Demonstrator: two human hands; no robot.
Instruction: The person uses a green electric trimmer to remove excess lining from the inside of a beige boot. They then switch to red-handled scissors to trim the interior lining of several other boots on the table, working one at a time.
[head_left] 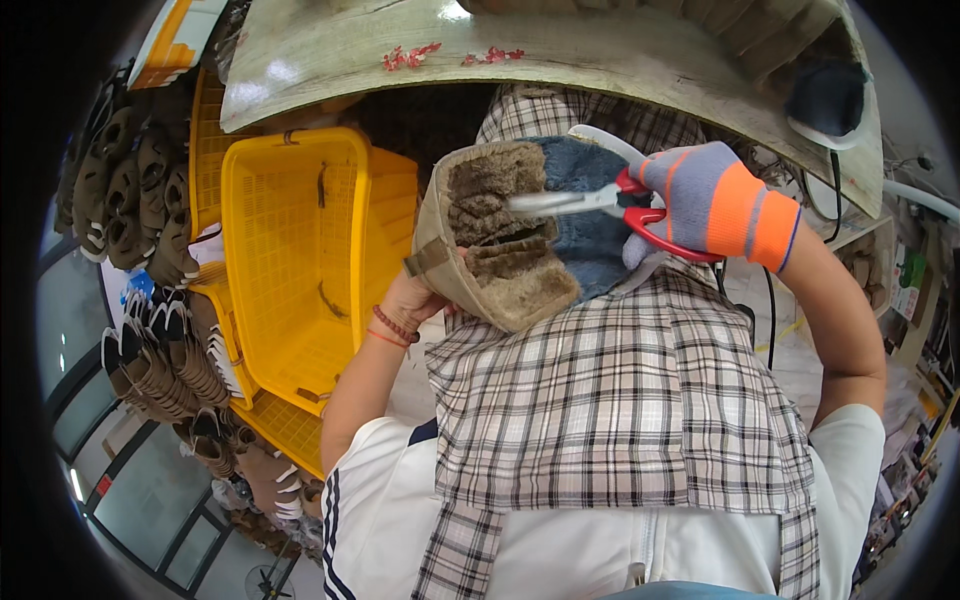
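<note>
Over plaid apron point(590, 400), fleece-lined boot point(565, 250) w/ opening up; bare L hand point(410, 298) grips its tan edge. Gloved R hand point(705, 205) grips red-handled pliers point(592, 200), tips over brown lining point(490, 180), contact unclear. Yellow basket point(285, 240) to L; desk point(590, 50) ahead w/ 2 red marks point(410, 57).

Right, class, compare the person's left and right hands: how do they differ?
The left hand is bare, while the right hand wears a grey-and-orange glove. The left hand holds a fuzzy-lined piece; the right hand holds a red-handled tool. Both are occupied.
</note>
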